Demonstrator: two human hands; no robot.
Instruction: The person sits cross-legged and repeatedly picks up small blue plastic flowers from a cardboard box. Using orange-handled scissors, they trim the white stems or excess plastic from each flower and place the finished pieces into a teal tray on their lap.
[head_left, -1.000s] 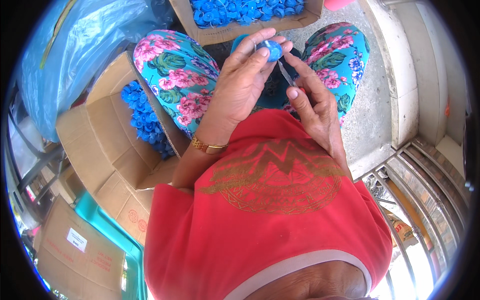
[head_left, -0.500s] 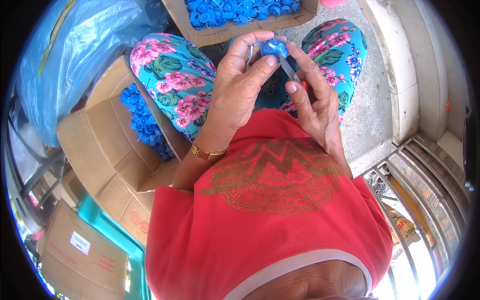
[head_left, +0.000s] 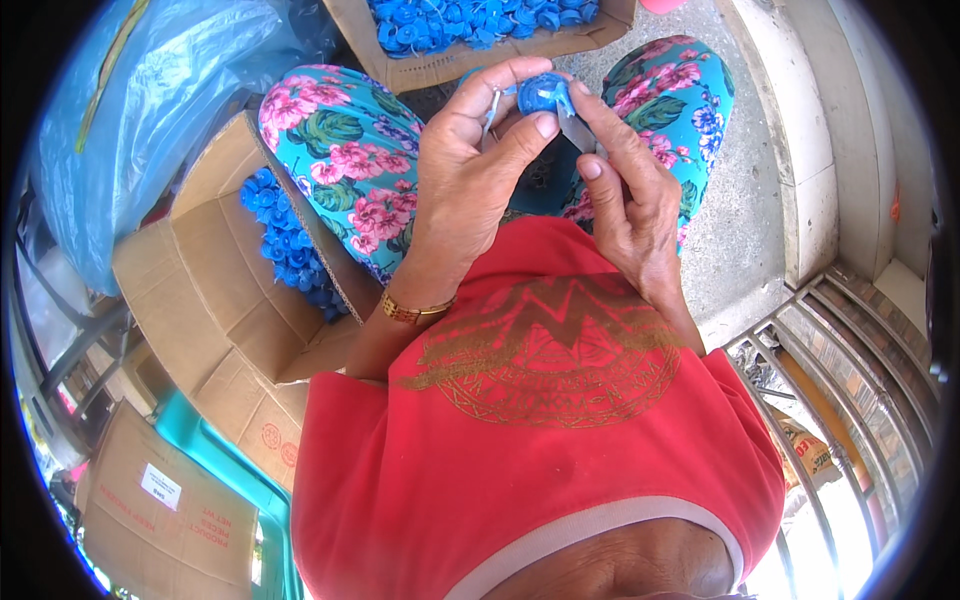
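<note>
Between the thumb and fingers of my left hand [head_left: 462, 180] is a small round blue plastic cap [head_left: 540, 93]. A thin pale strip hangs by the curled fingers of that hand. My right hand [head_left: 640, 200] is closed around a small knife; its grey blade [head_left: 577, 133] points up against the near right side of the cap, and the handle is hidden by the fingers. A curl of blue plastic stands up at the blade, beside my right index fingertip. Both hands are held up between my knees, above the lap.
Beyond my knees stands a cardboard box [head_left: 425, 75] full of blue plastic pieces [head_left: 470, 22]. Another open carton [head_left: 190, 255], with more blue pieces [head_left: 285, 240], is at my left. Blue plastic sheeting [head_left: 110, 160] lies far left; metal railings [head_left: 835, 370] run along the right.
The cap has turned slightly and shifted a little left in my fingers. My right thumb has moved up, covering the red handle that showed before. The plastic curl at the blade shows more now.
</note>
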